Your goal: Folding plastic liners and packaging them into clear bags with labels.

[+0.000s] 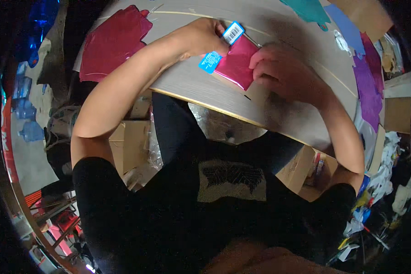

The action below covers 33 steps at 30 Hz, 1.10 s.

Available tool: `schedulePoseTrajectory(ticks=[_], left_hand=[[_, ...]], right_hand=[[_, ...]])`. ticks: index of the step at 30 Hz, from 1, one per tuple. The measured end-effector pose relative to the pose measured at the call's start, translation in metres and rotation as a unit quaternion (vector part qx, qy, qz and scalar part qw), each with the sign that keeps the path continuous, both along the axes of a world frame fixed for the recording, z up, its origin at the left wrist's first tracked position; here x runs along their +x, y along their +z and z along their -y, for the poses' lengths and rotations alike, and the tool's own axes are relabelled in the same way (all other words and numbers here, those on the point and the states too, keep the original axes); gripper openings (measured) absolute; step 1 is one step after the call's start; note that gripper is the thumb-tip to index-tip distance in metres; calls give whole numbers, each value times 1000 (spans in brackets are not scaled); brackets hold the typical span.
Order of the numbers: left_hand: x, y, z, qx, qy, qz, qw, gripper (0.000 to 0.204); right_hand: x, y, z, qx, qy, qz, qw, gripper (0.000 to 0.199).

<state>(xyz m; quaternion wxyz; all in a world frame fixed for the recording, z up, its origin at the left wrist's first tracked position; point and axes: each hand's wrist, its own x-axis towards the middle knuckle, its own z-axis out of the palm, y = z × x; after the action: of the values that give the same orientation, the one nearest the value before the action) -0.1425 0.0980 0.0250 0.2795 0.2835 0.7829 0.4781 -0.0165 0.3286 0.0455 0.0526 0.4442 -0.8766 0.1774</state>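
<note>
A flat, shiny pink packet lies at a tilt on the grey tabletop near its front edge. My left hand bends over the packet's left side, with its fingers closed on that edge. A blue tag with a barcode sticks out above those fingers, and another blue printed tag shows below them. By the packet's upper right edge is a thin metallic rod. My right hand is at the packet's right side, fingers curled and smeared by motion; whether they grip it is unclear.
Dark pink sheets lie on the table at the left. Teal sheets are at the far side, purple ones at the right, beside a small white string bundle. Cardboard boxes stand under the table edge.
</note>
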Motion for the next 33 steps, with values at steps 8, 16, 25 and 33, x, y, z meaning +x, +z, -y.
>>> schedulePoseTrajectory(ticks=[8, 16, 25, 33], left_hand=[[13, 20, 5, -9, 8, 65, 998, 31], [2, 13, 2, 16, -37, 13, 999, 25], [-5, 2, 1, 26, -52, -13, 998, 26], [9, 16, 0, 33, 10, 75, 997, 35]], right_hand=[[2, 1, -1, -23, -7, -26, 999, 9], [-21, 22, -3, 182, -25, -142, 973, 16], [-16, 11, -20, 112, -136, -73, 982, 19], [65, -14, 8, 5, -357, 54, 933, 99]])
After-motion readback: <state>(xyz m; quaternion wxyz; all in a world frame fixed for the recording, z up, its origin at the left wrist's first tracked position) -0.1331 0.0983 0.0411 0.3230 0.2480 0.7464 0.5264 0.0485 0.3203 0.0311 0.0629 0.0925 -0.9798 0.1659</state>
